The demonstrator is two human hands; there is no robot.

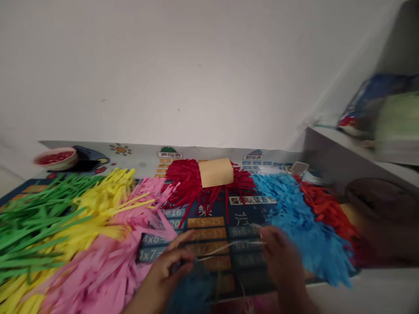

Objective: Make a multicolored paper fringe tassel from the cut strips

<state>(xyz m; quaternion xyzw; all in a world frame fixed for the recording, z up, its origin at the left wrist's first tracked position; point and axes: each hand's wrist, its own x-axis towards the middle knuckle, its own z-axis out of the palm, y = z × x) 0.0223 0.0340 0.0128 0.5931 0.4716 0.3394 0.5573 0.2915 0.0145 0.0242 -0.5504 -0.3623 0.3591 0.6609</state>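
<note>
Near edge of the worktop (209, 235): left hand (172, 266) has fingers curled; motion blur, cannot tell whether it grips. White string (218, 250) runs from beside its fingertips to the right hand (278, 250), which pinches it. Blurred blue material (193, 288) lies just beside and below the left hand.

Left side: pink strips (98, 270), then yellow strips (94, 209), then green strips (36, 222). Right side: blue strips (301, 222), with orange-red strips (329, 209) alongside.

Farther: dark red strips (186, 181), a pale yellow paper piece (216, 172) on top. Far left: bowl (57, 159) with red contents, beside a dark flat object (83, 166). Behind: white wall (196, 78).
</note>
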